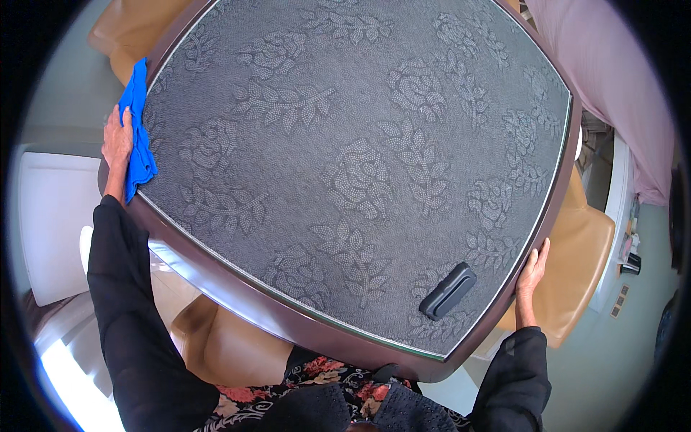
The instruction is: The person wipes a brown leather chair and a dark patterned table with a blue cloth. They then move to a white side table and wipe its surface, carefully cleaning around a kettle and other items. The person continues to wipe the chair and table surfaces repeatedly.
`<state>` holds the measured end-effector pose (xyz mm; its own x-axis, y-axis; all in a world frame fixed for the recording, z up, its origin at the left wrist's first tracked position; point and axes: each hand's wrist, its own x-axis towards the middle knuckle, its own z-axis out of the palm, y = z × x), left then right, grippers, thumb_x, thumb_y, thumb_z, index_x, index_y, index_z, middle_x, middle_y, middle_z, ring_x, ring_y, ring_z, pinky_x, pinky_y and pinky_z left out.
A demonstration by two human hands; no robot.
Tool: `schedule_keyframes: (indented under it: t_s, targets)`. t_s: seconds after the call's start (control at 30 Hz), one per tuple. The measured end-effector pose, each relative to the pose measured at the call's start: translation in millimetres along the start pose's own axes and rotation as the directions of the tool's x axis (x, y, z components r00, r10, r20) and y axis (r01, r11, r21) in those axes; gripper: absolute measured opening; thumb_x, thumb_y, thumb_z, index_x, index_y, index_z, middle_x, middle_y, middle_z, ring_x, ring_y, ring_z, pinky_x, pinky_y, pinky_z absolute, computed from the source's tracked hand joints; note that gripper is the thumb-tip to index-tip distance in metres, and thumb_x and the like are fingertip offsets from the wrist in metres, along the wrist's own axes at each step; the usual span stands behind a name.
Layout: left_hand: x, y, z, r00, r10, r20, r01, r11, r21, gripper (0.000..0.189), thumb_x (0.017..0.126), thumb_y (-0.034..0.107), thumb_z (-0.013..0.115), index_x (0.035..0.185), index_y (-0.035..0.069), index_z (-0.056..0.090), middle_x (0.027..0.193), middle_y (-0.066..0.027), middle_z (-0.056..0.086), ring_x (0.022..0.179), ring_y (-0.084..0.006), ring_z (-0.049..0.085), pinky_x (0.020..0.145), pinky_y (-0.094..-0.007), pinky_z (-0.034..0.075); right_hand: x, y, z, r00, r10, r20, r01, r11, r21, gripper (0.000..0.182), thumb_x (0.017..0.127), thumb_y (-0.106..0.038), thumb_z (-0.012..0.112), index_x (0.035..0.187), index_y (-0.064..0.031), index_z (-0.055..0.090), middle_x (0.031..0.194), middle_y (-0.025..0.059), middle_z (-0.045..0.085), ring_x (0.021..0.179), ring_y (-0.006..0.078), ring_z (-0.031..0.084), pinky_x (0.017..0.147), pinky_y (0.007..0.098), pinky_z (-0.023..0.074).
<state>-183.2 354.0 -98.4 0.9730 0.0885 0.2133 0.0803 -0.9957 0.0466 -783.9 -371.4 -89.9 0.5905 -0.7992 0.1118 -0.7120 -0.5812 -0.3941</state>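
Observation:
A blue cloth [141, 143] hangs along the left edge of a table with a dark wooden rim [259, 318]. My left hand [117, 137] lies over the cloth, pressing it against that edge; the fingers point away from me. My right hand [532, 272] rests against the outer side of the rim on the right, and no object shows in it. The table's top bears a grey floral-patterned cover [302, 178] with a pale border. On the cover, near the right front corner, lies a dark oblong case [448, 291], a short way left of my right hand.
Tan padded chairs stand around the table: one at the near side [243, 340], one at right [580, 259], one at far left [121, 40]. A white panel-like piece [59, 227] is at left. Pink fabric [621, 92] drapes at the far right, near small items on a ledge.

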Motion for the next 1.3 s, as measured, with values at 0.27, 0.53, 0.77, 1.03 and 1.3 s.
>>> schedule_keyframes:
  t_s: [0.27, 0.53, 0.77, 1.03, 1.3]
  targets:
    - [10.6, 1.6, 18.5, 0.969, 0.197, -0.148, -0.196, 0.98, 0.025, 0.058, 0.095, 0.052, 0.032, 0.144, 0.023, 0.033, 0.148, -0.008, 0.034, 0.135, -0.0358, 0.031, 0.108, -0.0491, 0.029, 1.6, -7.3, 8.5, 1.0, -0.017, 0.013, 0.017, 1.0, 0.009, 0.053, 0.096, -0.025, 0.038, 0.142, 0.0006, 0.031, 0.148, 0.0186, 0.03, 0.138, 0.0303, 0.028, 0.113, 0.0359, 0.02]
    - [-21.3, 52.3, 16.6, 0.978, 0.187, -0.089, -0.202, 0.956, -0.21, 0.054, 0.096, 0.051, 0.03, 0.142, 0.023, 0.039, 0.15, -0.0086, 0.032, 0.141, -0.0307, 0.022, 0.11, -0.0535, 0.019, 0.8, 5.2, 3.2, 1.0, -0.002, -0.002, 0.002, 1.0, -0.028, 0.054, 0.096, -0.028, 0.039, 0.142, 0.0, 0.032, 0.148, 0.0189, 0.03, 0.138, 0.0306, 0.028, 0.114, 0.0358, 0.0202]
    - [-98.9, 96.7, -31.9, 0.984, 0.171, -0.055, -0.168, 0.772, -0.613, 0.047, 0.095, 0.042, 0.039, 0.128, 0.012, 0.055, 0.122, -0.0251, 0.056, 0.116, -0.0355, 0.053, 0.098, -0.0387, 0.039, 2.9, -3.0, 4.6, 0.997, -0.08, -0.024, 0.079, 0.996, -0.033, 0.056, 0.096, -0.033, 0.039, 0.142, -0.0002, 0.032, 0.148, 0.0215, 0.03, 0.138, 0.0327, 0.028, 0.113, 0.0375, 0.0217]
    - [-259.8, 84.8, -145.8, 0.969, -0.246, -0.024, 0.091, 0.445, -0.891, 0.045, 0.099, 0.033, 0.042, 0.112, -0.008, 0.058, 0.103, -0.0096, 0.062, 0.098, -0.0156, 0.055, 0.089, -0.0293, 0.042, 1.5, -2.9, 11.9, 0.999, -0.05, -0.001, 0.05, 0.999, -0.004, 0.058, 0.096, -0.035, 0.039, 0.142, -0.0003, 0.031, 0.148, 0.0209, 0.03, 0.139, 0.0318, 0.026, 0.113, 0.0368, 0.0206]
    - [-434.1, 148.3, -236.1, 0.826, -0.329, 0.458, 0.327, -0.382, -0.865, 0.048, 0.098, 0.03, 0.047, 0.134, -0.001, 0.041, 0.129, -0.0121, 0.051, 0.116, -0.0242, 0.049, 0.103, -0.04, 0.037, 7.2, 1.7, 7.9, 0.998, -0.048, -0.051, 0.047, 0.999, -0.022, 0.059, 0.095, -0.037, 0.042, 0.141, -0.001, 0.035, 0.146, 0.0226, 0.032, 0.135, 0.0351, 0.031, 0.111, 0.0387, 0.0256]
